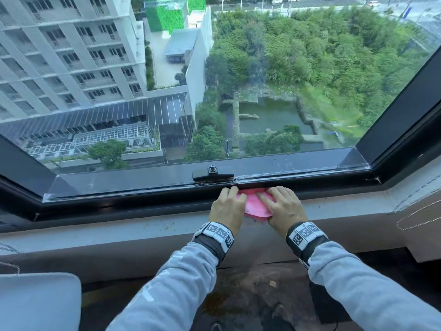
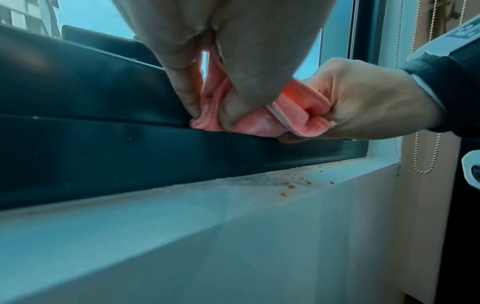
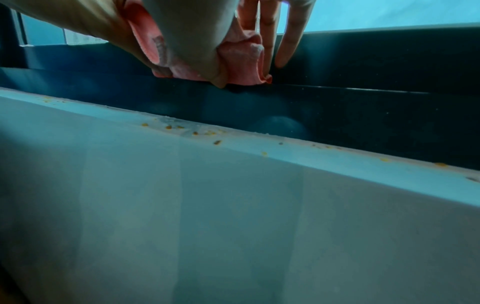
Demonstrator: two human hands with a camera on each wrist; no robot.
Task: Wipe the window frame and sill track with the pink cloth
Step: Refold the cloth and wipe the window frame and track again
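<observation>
The pink cloth [image 1: 254,204] is bunched on the black lower window frame [image 1: 133,187], just below the window latch [image 1: 213,173]. My left hand [image 1: 229,199] holds its left side, and in the left wrist view the thumb [image 2: 228,115] and a finger pinch a fold of the cloth [image 2: 259,123] against the frame's edge [image 2: 103,123]. My right hand [image 1: 281,204] lies over the right side. Its thumb [image 3: 207,61] is pressed into the cloth [image 3: 244,61], and its fingers [image 3: 285,51] reach down to the dark frame [image 3: 363,72].
A white sill ledge [image 1: 107,235] runs below the frame with yellow crumbs [image 1: 167,226] scattered on it. A bead chain [image 1: 417,211] hangs at the right. A grey cushion [image 1: 38,302] sits at the lower left. The glass looks out over buildings and trees.
</observation>
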